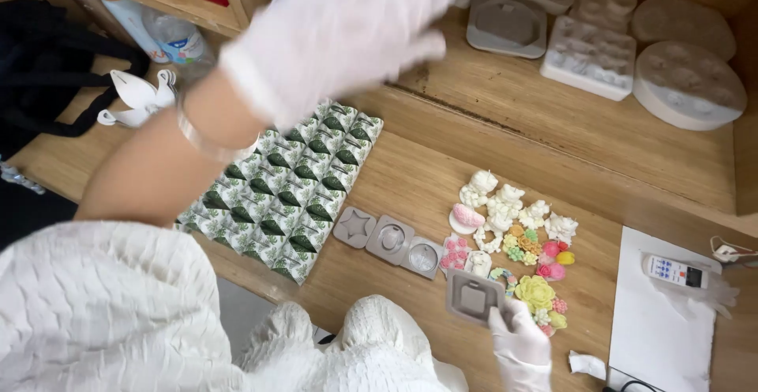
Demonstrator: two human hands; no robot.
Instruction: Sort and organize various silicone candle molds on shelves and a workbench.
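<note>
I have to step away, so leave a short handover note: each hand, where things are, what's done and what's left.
Left hand: gloved, raised near the shelf moulds, blurred; grip unclear.
Right hand: gloved, holding a small grey mould by its edge.
Three more grey moulds lie in a row on the table, beside the green-leaf boxes.
Done: a pile of cast flower and animal shapes.
Left: cannot tell how many remain.
</note>
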